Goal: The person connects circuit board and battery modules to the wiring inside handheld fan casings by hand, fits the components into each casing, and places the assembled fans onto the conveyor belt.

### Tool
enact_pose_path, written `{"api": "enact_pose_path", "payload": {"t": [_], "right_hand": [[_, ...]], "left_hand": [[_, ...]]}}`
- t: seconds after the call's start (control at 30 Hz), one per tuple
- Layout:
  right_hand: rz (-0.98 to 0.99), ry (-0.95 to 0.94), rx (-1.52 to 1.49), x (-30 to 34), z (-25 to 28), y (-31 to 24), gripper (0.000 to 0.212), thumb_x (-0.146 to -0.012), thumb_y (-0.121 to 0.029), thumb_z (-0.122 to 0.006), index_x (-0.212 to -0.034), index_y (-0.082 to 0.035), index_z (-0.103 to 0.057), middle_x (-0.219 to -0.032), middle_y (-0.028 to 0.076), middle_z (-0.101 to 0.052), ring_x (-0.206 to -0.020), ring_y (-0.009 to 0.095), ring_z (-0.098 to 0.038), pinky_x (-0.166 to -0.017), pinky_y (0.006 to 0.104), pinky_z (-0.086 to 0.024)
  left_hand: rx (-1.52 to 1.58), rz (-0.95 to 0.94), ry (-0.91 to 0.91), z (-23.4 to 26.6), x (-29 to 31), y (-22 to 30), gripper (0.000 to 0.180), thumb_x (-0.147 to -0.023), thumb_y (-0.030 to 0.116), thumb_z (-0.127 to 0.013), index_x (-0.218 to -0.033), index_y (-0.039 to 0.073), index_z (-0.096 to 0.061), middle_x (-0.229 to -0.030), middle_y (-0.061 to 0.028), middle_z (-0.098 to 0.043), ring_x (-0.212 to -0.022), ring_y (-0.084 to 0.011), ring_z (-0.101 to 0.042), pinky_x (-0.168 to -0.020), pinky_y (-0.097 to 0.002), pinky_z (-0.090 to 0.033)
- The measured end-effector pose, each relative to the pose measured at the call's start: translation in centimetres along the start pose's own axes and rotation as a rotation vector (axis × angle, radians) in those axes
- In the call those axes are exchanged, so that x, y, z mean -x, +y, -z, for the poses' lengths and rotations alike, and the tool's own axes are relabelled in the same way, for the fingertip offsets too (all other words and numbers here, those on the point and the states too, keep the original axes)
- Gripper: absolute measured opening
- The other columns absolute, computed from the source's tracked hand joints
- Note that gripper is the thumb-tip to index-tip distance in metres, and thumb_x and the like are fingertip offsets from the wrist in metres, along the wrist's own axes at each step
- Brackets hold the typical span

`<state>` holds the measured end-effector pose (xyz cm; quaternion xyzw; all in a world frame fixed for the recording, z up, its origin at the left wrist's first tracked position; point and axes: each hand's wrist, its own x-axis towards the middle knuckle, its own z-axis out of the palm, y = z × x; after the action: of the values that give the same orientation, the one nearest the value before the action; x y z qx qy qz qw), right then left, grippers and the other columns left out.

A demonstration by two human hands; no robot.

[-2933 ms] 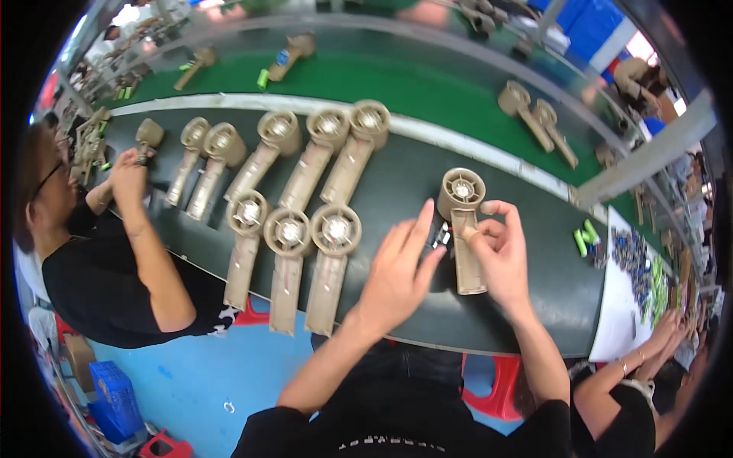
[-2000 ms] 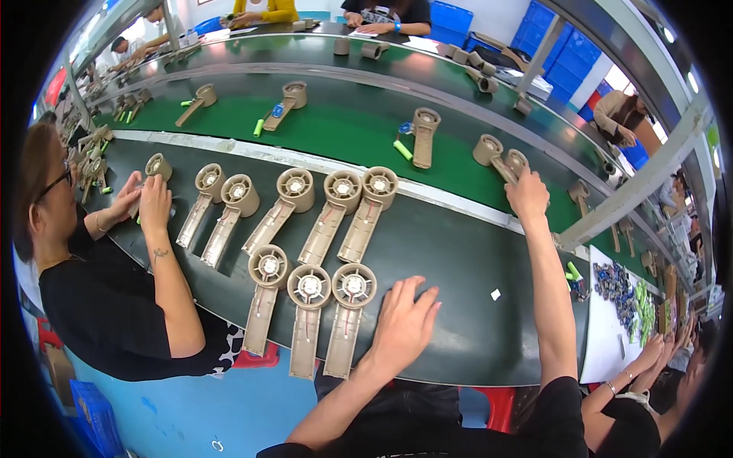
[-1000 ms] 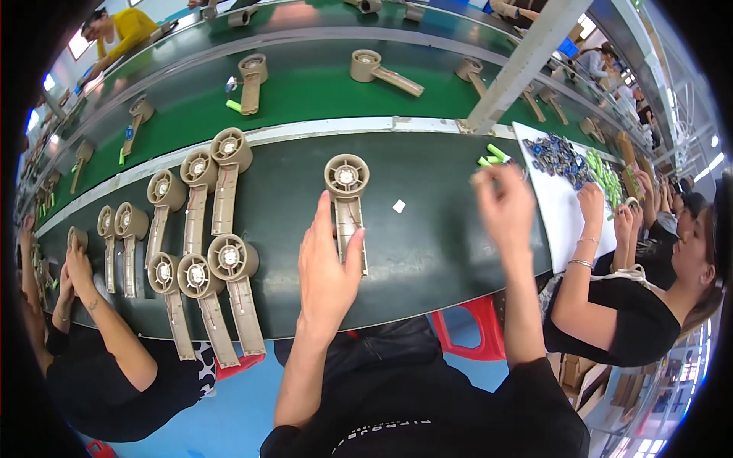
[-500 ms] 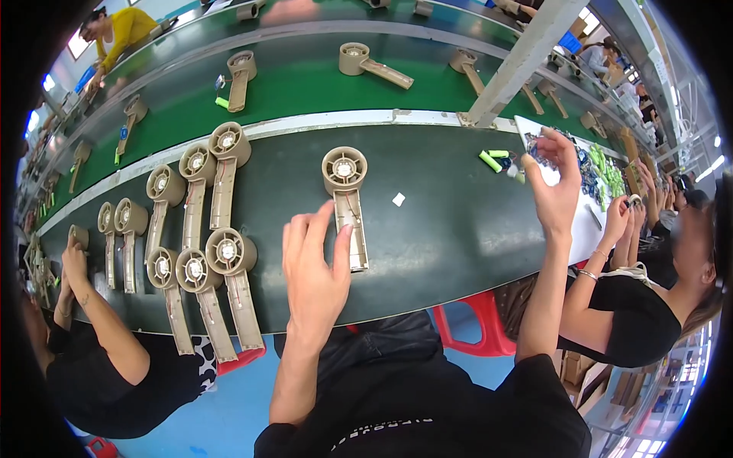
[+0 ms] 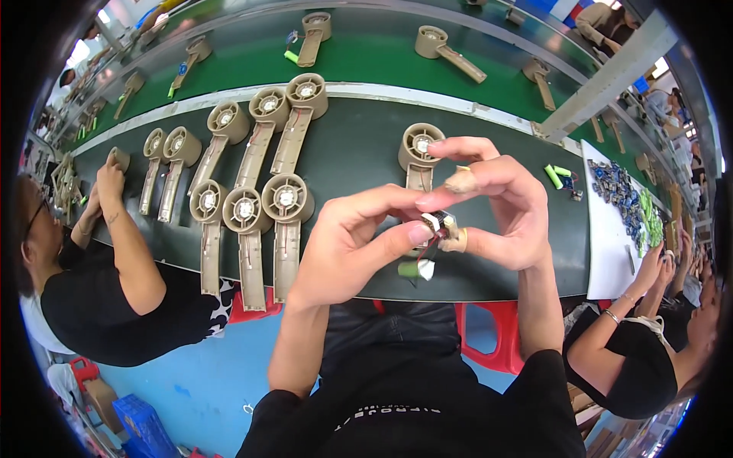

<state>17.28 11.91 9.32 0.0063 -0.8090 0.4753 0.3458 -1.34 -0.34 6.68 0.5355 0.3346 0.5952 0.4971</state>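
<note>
In front of my chest, both hands meet around a small circuit board (image 5: 439, 222) with thin wires. My left hand (image 5: 336, 248) pinches its left side between thumb and fingers. On the other side, my right hand (image 5: 515, 206), with pale covers on its thumb and a finger, grips the board too. Below it hangs a green cylindrical battery (image 5: 409, 269) with a white piece at its end. Just beyond my fingers lies a beige handheld fan housing (image 5: 420, 145), its round head showing and its handle mostly hidden by my hands.
Several beige fan housings (image 5: 286, 200) lie in rows to the left. Green batteries (image 5: 556, 176) and a white board (image 5: 602, 263) heaped with circuit boards are at right. Beyond a pale rail runs a green conveyor (image 5: 366, 69) carrying more housings. Co-workers sit on both sides.
My right hand has come in from the right, and the circuit board with its battery is now between my hands. My left hand has moved off the fan handle. The view has shifted.
</note>
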Motion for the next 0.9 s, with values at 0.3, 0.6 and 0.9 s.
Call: {"api": "enact_pose_path", "payload": {"t": [0.3,0.6,0.9], "right_hand": [[-0.490,0.201,0.137,2.5,0.6,2.7,0.025,-0.090,-0.004,-0.066,-0.115,-0.002,-0.065,-0.103,0.005,-0.069,-0.084,0.007,-0.061,-0.075,0.0243,-0.050],[-0.613,0.368,-0.084,3.6,-1.8,5.0,0.018,-0.097,-0.013,-0.062,-0.111,-0.002,-0.067,-0.081,-0.003,-0.061,-0.065,0.001,-0.051,-0.050,0.0164,-0.037],[-0.572,0.137,0.061,3.9,-1.5,5.9,0.021,-0.094,-0.004,-0.063,-0.115,-0.001,-0.067,-0.078,-0.004,-0.059,-0.064,0.001,-0.048,-0.052,0.0183,-0.035]], "left_hand": [[-0.397,0.276,0.362,-1.6,-0.1,-0.6,0.021,-0.091,-0.003,-0.061,-0.111,0.003,-0.057,-0.081,-0.0082,-0.065,-0.065,-0.0075,-0.063,-0.054,-0.0264,-0.047],[-1.114,0.081,0.332,-3.3,-1.6,-4.0,0.009,-0.085,0.010,-0.070,-0.086,0.003,-0.064,-0.068,-0.0113,-0.055,-0.055,-0.0281,-0.056,-0.052,-0.0406,-0.044],[-1.082,-0.064,0.385,-2.2,-1.7,-4.8,0.009,-0.086,0.010,-0.070,-0.086,0.003,-0.064,-0.067,-0.0113,-0.056,-0.050,-0.0249,-0.054,-0.048,-0.0392,-0.041]]}}
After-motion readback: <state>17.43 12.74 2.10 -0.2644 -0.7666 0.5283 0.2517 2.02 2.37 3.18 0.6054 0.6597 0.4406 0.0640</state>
